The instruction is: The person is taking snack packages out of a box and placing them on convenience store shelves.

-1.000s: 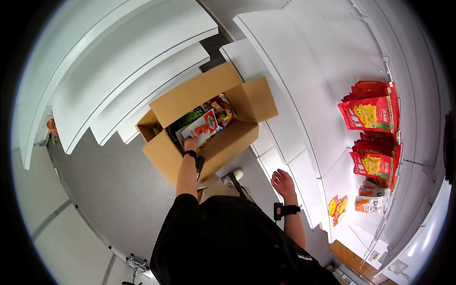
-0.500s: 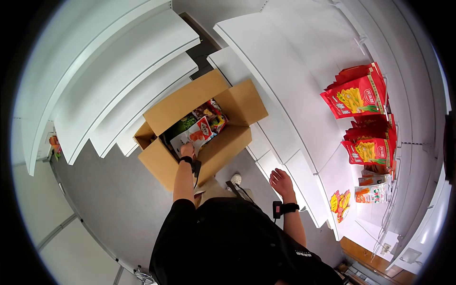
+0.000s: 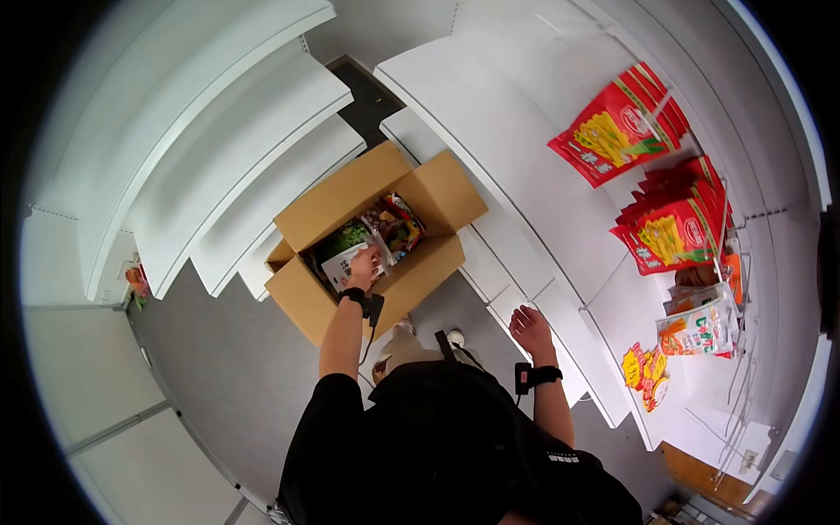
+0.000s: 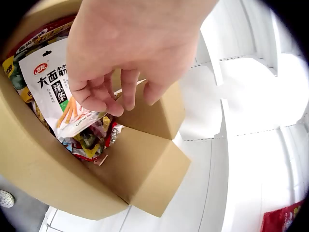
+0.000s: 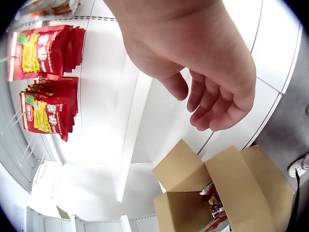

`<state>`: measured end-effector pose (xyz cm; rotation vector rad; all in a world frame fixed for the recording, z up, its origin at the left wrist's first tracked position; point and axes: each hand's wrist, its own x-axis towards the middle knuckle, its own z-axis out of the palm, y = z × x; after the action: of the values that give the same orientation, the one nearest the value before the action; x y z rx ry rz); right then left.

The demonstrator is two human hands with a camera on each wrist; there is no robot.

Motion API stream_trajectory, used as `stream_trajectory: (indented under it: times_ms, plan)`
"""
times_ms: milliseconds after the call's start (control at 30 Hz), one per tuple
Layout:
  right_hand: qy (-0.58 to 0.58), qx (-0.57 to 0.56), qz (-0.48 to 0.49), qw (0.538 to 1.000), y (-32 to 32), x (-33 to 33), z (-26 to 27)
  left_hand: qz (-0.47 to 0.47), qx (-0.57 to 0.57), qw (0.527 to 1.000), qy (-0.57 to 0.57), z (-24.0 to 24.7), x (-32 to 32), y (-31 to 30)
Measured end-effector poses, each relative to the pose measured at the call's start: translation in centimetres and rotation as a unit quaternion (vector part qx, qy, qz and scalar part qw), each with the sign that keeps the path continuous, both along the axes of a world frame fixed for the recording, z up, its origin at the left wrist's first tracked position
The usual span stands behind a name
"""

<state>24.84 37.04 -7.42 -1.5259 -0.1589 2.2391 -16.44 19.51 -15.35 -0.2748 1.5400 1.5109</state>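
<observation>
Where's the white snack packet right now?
In the head view, the white packet is inside the open cardboard box, left of the picture's centre, at the left hand and beside the green packet.

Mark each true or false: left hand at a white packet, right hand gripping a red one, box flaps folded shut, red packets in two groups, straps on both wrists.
1. The left hand is at a white packet in the cardboard box. True.
2. The right hand grips a red packet. False: it holds nothing, its fingers loosely curled.
3. The box flaps are folded shut. False: they stand open, with packets showing inside.
4. The red packets are in two groups. True.
5. Only one wrist wears a black strap. False: both do.
</observation>
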Motion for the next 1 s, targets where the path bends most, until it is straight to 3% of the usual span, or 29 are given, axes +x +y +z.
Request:
stream_trajectory:
  times_ms: [100,133,367,867,1000]
  plan:
    - [0.027,0.001,-0.006,1.0,1.1,1.9,-0.3,-0.044,-0.054,0.995,0.071,1.3,1.4,0.5]
    - [0.039,-0.001,-0.003,0.999,1.3,2.4,-0.5,-0.032,-0.021,0.997,0.063,1.3,1.8,0.3]
    - [0.077,0.012,0.029,0.997,2.2,3.0,1.6,-0.023,-0.068,0.992,0.104,5.5,6.1,1.1]
    - [0.111,0.016,0.108,0.988,4.5,5.8,1.2,-0.084,0.088,0.949,0.292,19.4,15.6,1.4]
    - [0.116,0.044,0.145,0.982,4.6,6.1,1.9,-0.119,0.191,0.941,0.253,23.4,18.4,0.8]
